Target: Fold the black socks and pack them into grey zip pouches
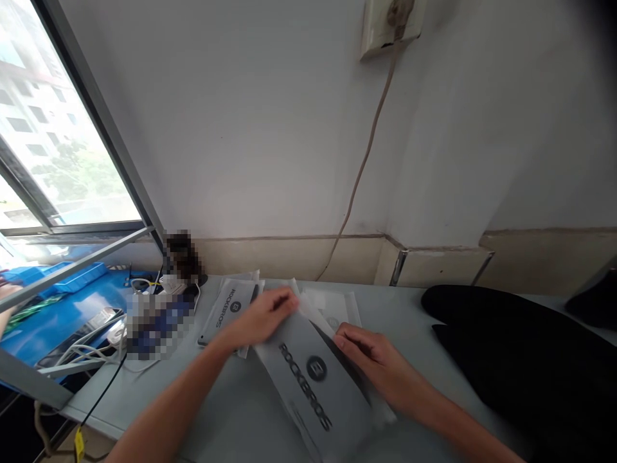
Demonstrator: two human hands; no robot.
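A grey flat package printed ROCKBROS (318, 392) lies slanted on the grey table (231, 411) in front of me. My left hand (263, 316) rests on its upper end, fingers stretched forward and close together, pressing the package and some clear plastic wrap. My right hand (369, 357) sits at the package's right edge with fingers curled, pinching the plastic or the package's side. A second ROCKBROS package (229, 308) lies flat just left of my left hand. More clear bags (332, 305) lie behind both hands.
A heap of black fabric (520, 360) covers the table's right side. At the left are white cables and a power strip (96, 341), a blurred object (159, 321) and blue trays (58, 283) by a window. A wall socket (385, 26) and its cord hang above.
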